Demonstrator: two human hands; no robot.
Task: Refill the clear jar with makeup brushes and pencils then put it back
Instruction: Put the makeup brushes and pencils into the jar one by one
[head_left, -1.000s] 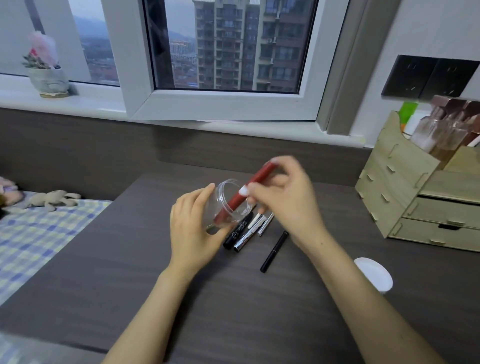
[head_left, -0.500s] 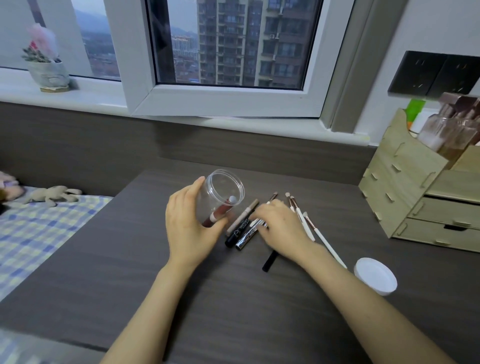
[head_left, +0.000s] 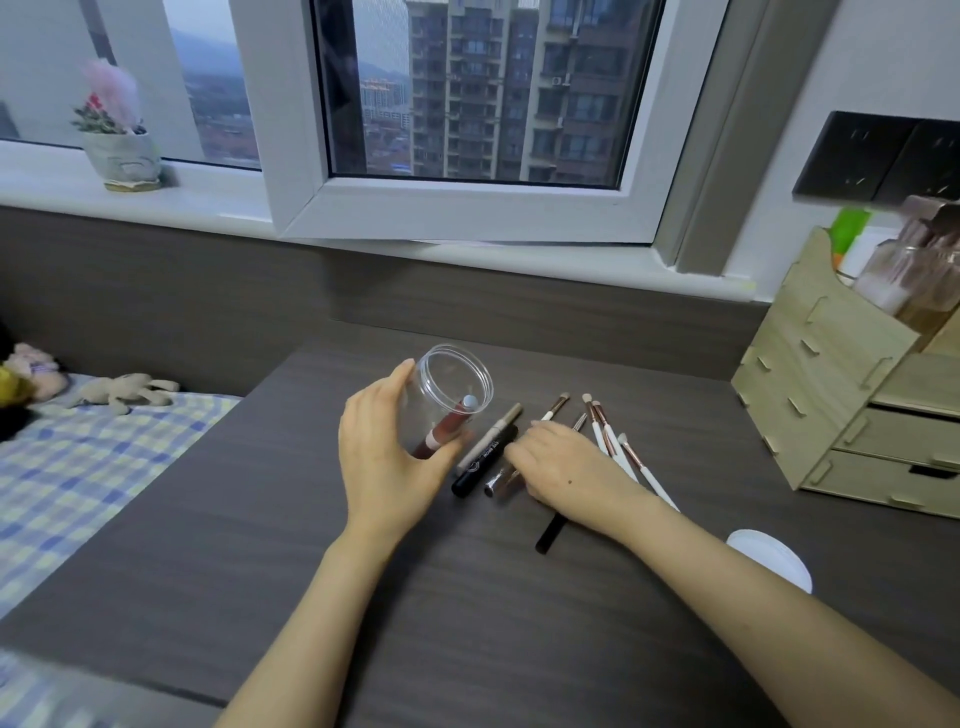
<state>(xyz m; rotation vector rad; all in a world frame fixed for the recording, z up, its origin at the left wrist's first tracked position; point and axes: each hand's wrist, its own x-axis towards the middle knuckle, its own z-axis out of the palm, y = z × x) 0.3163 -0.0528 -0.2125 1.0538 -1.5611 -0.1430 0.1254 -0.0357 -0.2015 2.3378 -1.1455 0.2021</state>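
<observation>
1. i see the clear jar (head_left: 453, 387) tilted on the dark table (head_left: 260, 519), mouth open toward me, one red pencil (head_left: 447, 428) inside.
2. my left hand (head_left: 387, 457) grasps the jar's side.
3. my right hand (head_left: 563, 470) lies palm down over loose pencils; whether it grips one, i cannot tell.
4. white-handled brushes (head_left: 605, 439) lie fanned just right of it; a white lid (head_left: 769, 558) sits apart.

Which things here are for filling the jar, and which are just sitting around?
For the job: clear jar, red pencil inside it, brushes, black tube, white lid.

Just lying about: wooden organizer, flower pot, stuffed toys.
</observation>
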